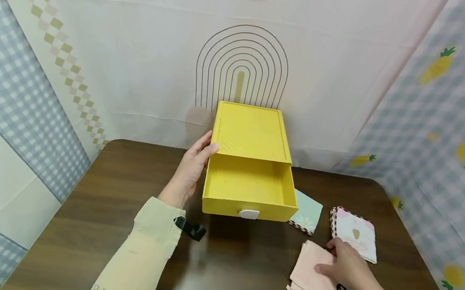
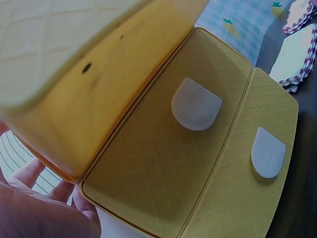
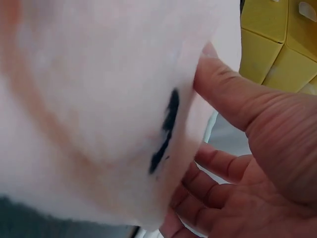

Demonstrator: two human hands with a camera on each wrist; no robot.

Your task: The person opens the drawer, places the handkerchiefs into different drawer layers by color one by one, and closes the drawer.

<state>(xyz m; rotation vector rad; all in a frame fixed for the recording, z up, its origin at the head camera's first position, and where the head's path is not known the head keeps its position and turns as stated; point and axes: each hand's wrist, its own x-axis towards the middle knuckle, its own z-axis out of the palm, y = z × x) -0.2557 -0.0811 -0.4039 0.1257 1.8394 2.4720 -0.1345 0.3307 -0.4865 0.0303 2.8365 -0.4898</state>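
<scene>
A yellow drawer cabinet (image 1: 251,130) stands at the back of the table with its top drawer (image 1: 225,207) pulled out and nothing visible inside. My left hand (image 1: 190,169) rests along the cabinet's left side, fingers fairly straight and thumb at the top edge. The left wrist view shows two closed drawer fronts (image 2: 148,148) with white handles below the drawer. At the right, my right hand (image 1: 349,268) pinches a folded pink cloth (image 1: 314,274) with a small black mark. In the right wrist view the thumb lies across the cloth (image 3: 109,99) and the other fingers go behind it.
Beside the cabinet lies a folded mint cloth (image 1: 308,211) with a checked edge. A folded white and pink cloth (image 1: 360,233) lies right of it, just beyond my right hand. Patterned curtains (image 1: 160,60) hang behind and beside the brown table (image 1: 91,215).
</scene>
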